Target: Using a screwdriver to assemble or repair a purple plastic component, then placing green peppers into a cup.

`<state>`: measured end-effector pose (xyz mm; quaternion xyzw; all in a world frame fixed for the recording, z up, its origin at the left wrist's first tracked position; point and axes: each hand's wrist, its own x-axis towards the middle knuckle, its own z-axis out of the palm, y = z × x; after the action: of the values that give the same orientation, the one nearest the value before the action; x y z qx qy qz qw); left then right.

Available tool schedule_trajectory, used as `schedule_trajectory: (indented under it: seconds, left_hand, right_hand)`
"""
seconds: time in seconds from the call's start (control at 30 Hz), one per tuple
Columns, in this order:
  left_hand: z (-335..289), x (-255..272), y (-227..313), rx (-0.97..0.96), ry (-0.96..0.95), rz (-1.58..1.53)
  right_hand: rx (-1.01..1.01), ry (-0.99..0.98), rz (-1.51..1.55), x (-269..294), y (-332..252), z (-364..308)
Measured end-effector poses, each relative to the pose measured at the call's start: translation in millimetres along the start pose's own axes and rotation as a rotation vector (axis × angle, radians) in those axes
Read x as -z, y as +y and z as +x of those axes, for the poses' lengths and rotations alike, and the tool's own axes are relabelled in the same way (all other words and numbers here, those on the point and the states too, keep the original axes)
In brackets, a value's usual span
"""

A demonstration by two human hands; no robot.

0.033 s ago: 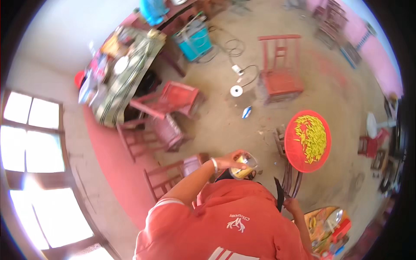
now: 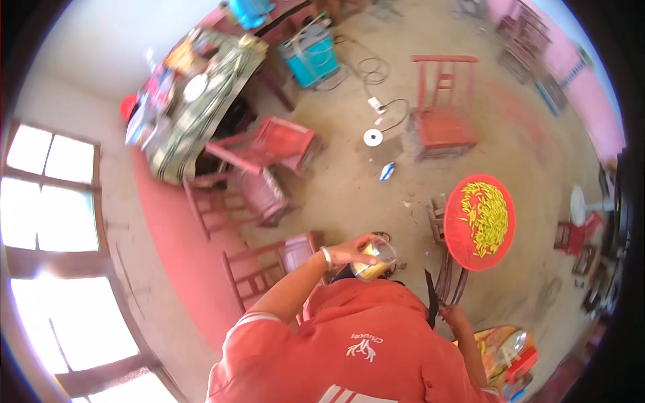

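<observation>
From my remote post I view the room through the head camera. The left hand [image 2: 353,253] curls around a clear, smooth, rounded cup [image 2: 373,260], thumb across its near side and fingers behind; I see pale yellow contents [image 2: 366,272] in its lower part. The cup is tilted, held in front of the red shirt [image 2: 376,309]. A white band [image 2: 326,258] circles the left wrist. The right hand [image 2: 454,314], small in my view, has its fingers closed at the lower end of a dark, flat, tapering blade-like object [image 2: 431,295], whose tip points away from the body. Beyond it I see a round, shallow red tray [image 2: 459,235] with slender yellow-green pieces [image 2: 494,221] spread in a loose, granular layer. Farther off stands a red slatted wooden chair [image 2: 443,127]; at left, a plaid cloth [image 2: 201,111] drapes a cluttered table.

Compared with the earlier frame, I find the room turned slightly clockwise: the slatted chair lies farther right, the windows [image 2: 50,218] higher. The cup sits slightly farther left in my view, and both hands keep their holds.
</observation>
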<state>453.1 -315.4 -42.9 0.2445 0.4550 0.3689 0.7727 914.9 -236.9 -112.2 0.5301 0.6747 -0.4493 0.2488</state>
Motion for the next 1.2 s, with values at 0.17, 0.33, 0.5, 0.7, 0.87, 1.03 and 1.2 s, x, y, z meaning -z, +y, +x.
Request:
schedule_trajectory:
  seconds: [0.17,0.33,0.5,0.7,0.87,1.03,1.2]
  left_hand:
    - [-74,-33,-76,-0.306,0.185,-0.295]
    - [-79,-64,-105,-0.436,0.278,-0.502]
    - [-109,-44,-87,-0.532,0.059,-0.747]
    - [-66,11,-86,-0.397,-0.05,-0.809]
    - [-37,66,-43,-0.139,0.098,-0.682]
    - [3,86,28,0.016,-0.198,-0.543]
    - [32,73,83,0.071,-0.258,-0.431]
  right_hand:
    - [0.258,-0.022,-0.32,50,-23,80]
    - [0.448,-0.287,-0.537,49,-109,67]
    - [0.511,-0.139,-0.632,6,-179,72]
    - [0.389,0.123,-0.366,-1,-181,60]
    - [0.134,0.288,-0.149,-50,-131,70]
    - [-0.238,0.081,0.363,-141,-87,72]
    - [-0.528,-0.089,1.165,-216,-113,30]
